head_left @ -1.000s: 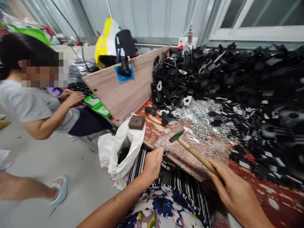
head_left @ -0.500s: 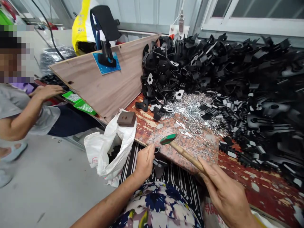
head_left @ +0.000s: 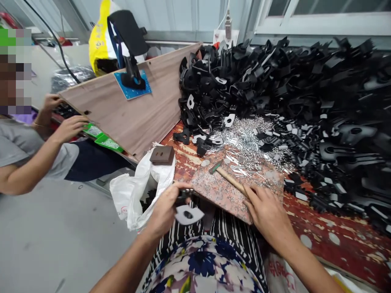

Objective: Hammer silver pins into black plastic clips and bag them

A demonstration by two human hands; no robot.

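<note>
Near the slab's front left edge, my left hand (head_left: 163, 209) is closed on a black plastic part (head_left: 181, 219). The part's flat, pointed end has a round hole and hangs over my lap, its surface catching the light. My right hand (head_left: 269, 213) has its fingers round the end of a wooden-handled hammer (head_left: 230, 178). The hammer's small green head rests low over the speckled stone slab (head_left: 220, 199). Behind the slab lies a heap of thin silver metal pins (head_left: 241, 136).
Black plastic parts (head_left: 259, 77) pile high at the back and right. A wooden board (head_left: 134, 116) bounds the left side. A brown block (head_left: 163, 155) sits by a white sack (head_left: 122, 185). Another person (head_left: 27, 162) works beyond the board, near green trays (head_left: 108, 142).
The hammer has lowered onto the slab, and my right hand has moved up and left over its handle. My left hand has shifted left and down, turning the black part's flat end into view.
</note>
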